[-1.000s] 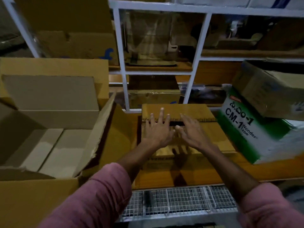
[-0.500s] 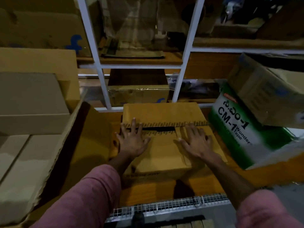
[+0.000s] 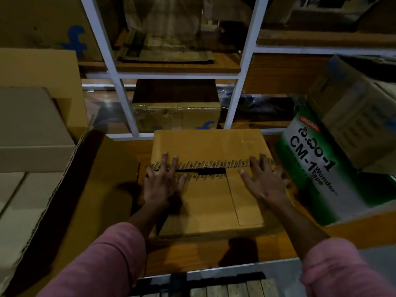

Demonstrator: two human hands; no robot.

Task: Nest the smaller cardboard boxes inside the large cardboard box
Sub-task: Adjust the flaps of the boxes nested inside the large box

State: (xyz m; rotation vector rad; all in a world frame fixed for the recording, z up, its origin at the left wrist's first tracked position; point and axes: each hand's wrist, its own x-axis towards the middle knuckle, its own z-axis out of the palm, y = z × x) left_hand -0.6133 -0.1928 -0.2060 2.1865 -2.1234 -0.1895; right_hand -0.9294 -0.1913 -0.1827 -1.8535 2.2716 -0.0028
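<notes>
A small brown cardboard box point(image 3: 205, 198) sits on the wooden shelf straight ahead, its top flaps closed with a dark slit between them and printed tape along the seam. My left hand point(image 3: 162, 181) lies flat on the box's left side, fingers spread. My right hand point(image 3: 263, 179) lies flat near its right edge, fingers spread. Neither hand grips anything. The large open cardboard box point(image 3: 70, 189) stands to the left, its near flap folded outward, with paler boxes point(image 3: 32, 129) inside it.
A green and white tape carton point(image 3: 317, 168) leans at the right with a brown box point(image 3: 353, 121) on top. A white shelf frame point(image 3: 237, 93) stands behind, holding another brown box point(image 3: 177, 116). A wire grate point(image 3: 214, 286) lies below the shelf edge.
My hands have slid apart from the middle of the small box's top toward its left and right sides. The view has moved closer and lower.
</notes>
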